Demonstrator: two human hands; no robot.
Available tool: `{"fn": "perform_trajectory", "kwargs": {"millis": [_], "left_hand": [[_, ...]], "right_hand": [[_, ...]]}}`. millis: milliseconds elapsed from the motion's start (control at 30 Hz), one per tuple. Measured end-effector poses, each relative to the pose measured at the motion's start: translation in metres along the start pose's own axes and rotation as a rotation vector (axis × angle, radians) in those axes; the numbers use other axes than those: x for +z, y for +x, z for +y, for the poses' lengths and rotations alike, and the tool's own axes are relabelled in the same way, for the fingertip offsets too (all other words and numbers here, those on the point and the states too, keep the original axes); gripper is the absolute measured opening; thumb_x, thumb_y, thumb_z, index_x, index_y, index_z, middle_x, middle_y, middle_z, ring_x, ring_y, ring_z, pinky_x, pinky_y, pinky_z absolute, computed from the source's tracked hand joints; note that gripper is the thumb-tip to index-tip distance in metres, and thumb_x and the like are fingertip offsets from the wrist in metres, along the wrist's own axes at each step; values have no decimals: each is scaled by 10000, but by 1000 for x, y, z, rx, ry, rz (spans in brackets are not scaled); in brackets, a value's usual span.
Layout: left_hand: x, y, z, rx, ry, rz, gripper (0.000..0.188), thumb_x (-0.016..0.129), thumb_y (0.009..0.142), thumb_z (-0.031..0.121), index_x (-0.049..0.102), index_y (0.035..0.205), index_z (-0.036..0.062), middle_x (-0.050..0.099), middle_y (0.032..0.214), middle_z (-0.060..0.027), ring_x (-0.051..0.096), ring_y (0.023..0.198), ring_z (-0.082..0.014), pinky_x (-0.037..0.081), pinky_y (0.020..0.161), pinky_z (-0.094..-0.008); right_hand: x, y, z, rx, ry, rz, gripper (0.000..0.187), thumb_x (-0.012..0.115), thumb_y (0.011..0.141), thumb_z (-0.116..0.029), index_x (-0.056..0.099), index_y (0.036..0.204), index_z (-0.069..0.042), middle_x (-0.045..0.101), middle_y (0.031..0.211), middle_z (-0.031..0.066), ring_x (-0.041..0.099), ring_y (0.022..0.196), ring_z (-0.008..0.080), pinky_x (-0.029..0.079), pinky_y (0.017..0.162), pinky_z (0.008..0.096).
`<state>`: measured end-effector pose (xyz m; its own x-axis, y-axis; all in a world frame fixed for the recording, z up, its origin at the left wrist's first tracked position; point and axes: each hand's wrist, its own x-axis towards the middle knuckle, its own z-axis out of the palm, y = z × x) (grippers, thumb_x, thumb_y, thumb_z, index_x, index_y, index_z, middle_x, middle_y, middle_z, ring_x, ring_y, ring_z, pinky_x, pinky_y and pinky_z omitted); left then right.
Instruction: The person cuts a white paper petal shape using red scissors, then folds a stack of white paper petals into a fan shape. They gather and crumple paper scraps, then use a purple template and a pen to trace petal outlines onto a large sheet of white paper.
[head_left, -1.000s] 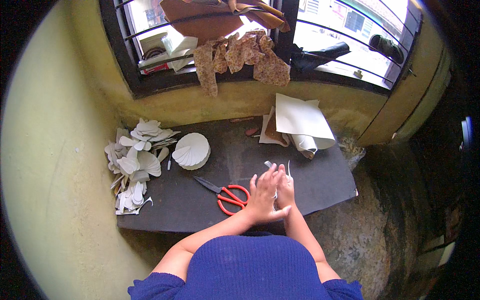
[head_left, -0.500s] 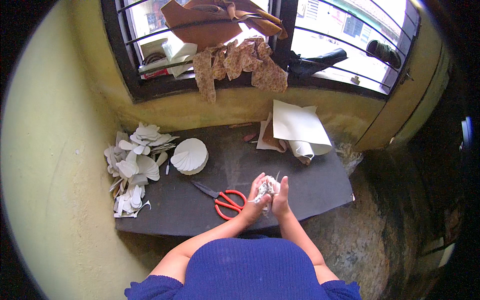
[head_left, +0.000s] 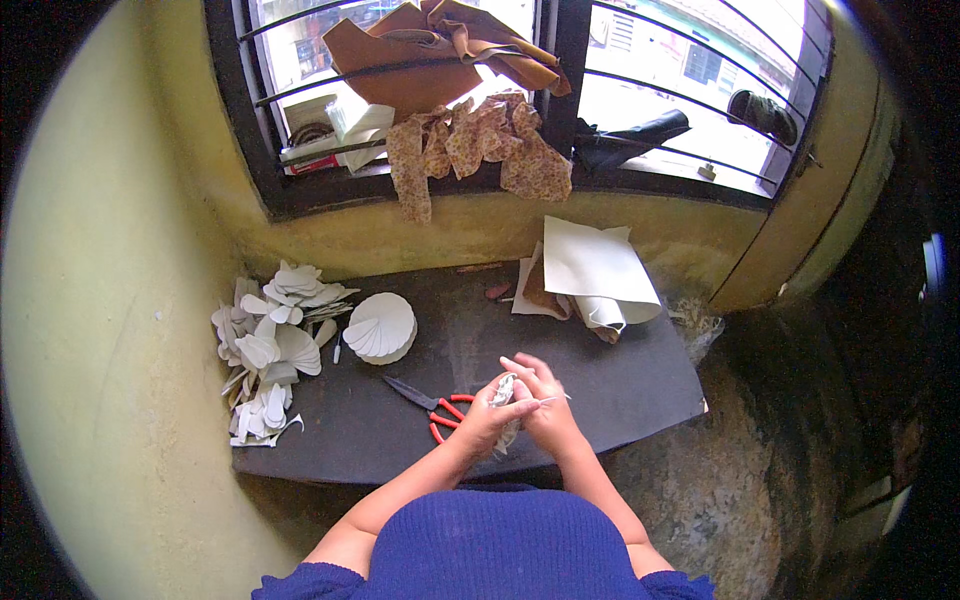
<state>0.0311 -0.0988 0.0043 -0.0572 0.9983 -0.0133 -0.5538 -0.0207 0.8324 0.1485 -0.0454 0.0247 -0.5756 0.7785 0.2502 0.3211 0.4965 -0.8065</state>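
Close to the table's front edge, my two hands meet around a wad of thin white scraps [head_left: 506,386]. My left hand [head_left: 486,416] is closed on the wad, and some of it hangs below the fingers. Against it presses my right hand [head_left: 548,408], its fingers lying across the left fingertips and a thin white strand poking out beside it. Scissors with red handles [head_left: 446,412] lie just left of my left hand, blades apart from the hands and pointing away to the left; my left hand partly covers the handles.
On the dark table [head_left: 630,385], a heap of white shaped pieces [head_left: 270,345] lies at the left. Beside it are a pen [head_left: 337,347] and a round fanned stack [head_left: 381,328]. White sheets [head_left: 600,265] lie back right. Brown material [head_left: 400,60] and patterned cloth [head_left: 535,155] hang at the barred window.
My hands have come nearer to me and slightly left, with the scraps between them. The right hand has turned from upright to lying over the left fingers. Scissors handles are more covered.
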Motion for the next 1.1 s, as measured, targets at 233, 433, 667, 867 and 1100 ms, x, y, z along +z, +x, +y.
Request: {"fn": "perform_trajectory", "kwargs": {"millis": [233, 433, 667, 867, 1100], "left_hand": [[1, -7, 25, -61, 114, 18, 191, 631, 901, 231, 629, 953, 47, 622, 753, -6, 561, 596, -81, 423, 490, -227], [1, -1, 16, 119, 261, 62, 147, 616, 898, 176, 624, 863, 34, 631, 776, -5, 598, 674, -87, 469, 594, -244], [11, -17, 19, 592, 1274, 128, 345, 561, 904, 378, 617, 966, 43, 622, 913, -57, 576, 874, -213, 406, 842, -411], [15, -18, 9, 538, 1478, 223, 464, 300, 967, 446, 539, 1189, 117, 435, 1323, -125, 350, 1249, -337, 143, 1016, -631], [20, -10, -9, 569, 1635, 263, 494, 341, 965, 389, 376, 1413, 183, 330, 1468, -69, 300, 1338, -257, 87, 1015, -679]], "right_hand": [[-19, 5, 17, 388, 1029, -197, 735, 277, 920, -675, 283, 1463, -181, 587, 1169, 137, 622, 937, 216, 560, 693, 351], [27, -5, 28, 641, 1346, -412, 775, 229, 890, -730, 364, 1414, -176, 535, 1284, 93, 583, 1068, 289, 503, 858, 493], [45, -7, 15, 392, 1527, -145, 572, 213, 999, -489, 369, 1400, -111, 535, 1261, 133, 542, 1141, 265, 421, 991, 416], [31, -9, -3, 344, 1427, 100, 453, 261, 1022, -330, 370, 1379, -73, 522, 1269, 108, 522, 1155, 216, 419, 999, 350], [32, -18, 29, 363, 1326, 157, 362, 357, 1003, -272, 469, 1263, -48, 551, 1205, 97, 549, 1102, 200, 430, 970, 334]]}}
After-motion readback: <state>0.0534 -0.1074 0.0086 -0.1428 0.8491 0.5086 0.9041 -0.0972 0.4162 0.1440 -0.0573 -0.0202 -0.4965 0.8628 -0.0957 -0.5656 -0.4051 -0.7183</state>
